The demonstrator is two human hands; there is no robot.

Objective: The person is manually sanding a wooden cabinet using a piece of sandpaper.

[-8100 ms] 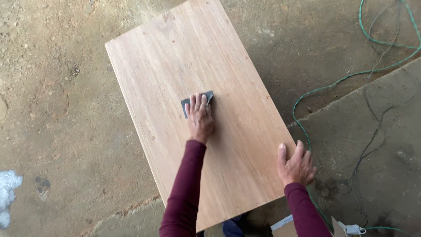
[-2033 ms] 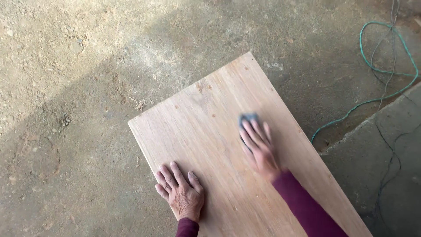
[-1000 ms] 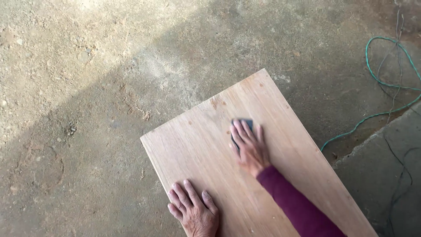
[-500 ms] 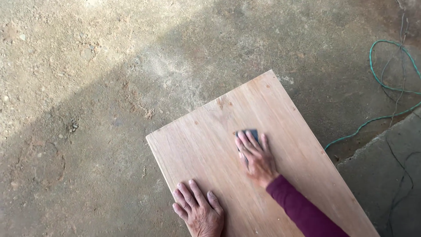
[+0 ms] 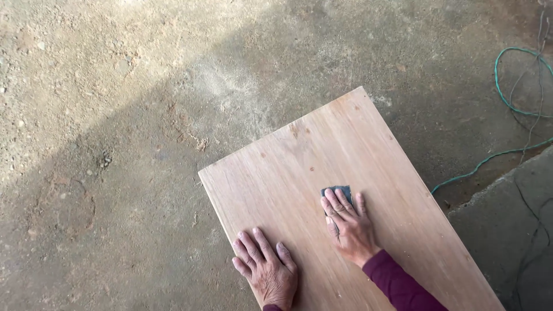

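Note:
A light wooden board (image 5: 299, 173) lies over a rough concrete floor, its far end pointing up and right. My right hand (image 5: 348, 224) presses flat on a small dark grey piece of sandpaper (image 5: 341, 190) near the middle of the board; only the paper's far edge shows past my fingertips. My left hand (image 5: 266, 268) rests palm down on the board near its left edge, fingers spread, holding nothing. A maroon sleeve covers my right forearm.
A green cord (image 5: 507, 103) loops over the floor at the right. A raised concrete slab (image 5: 512, 230) with thin dark wires on it sits at the lower right, beside the board. Bare dusty floor (image 5: 115, 115) spreads to the left and beyond the board.
My right hand has slid the sandpaper back toward me along the board over the last second. My left hand has stayed flat on the board near its left edge.

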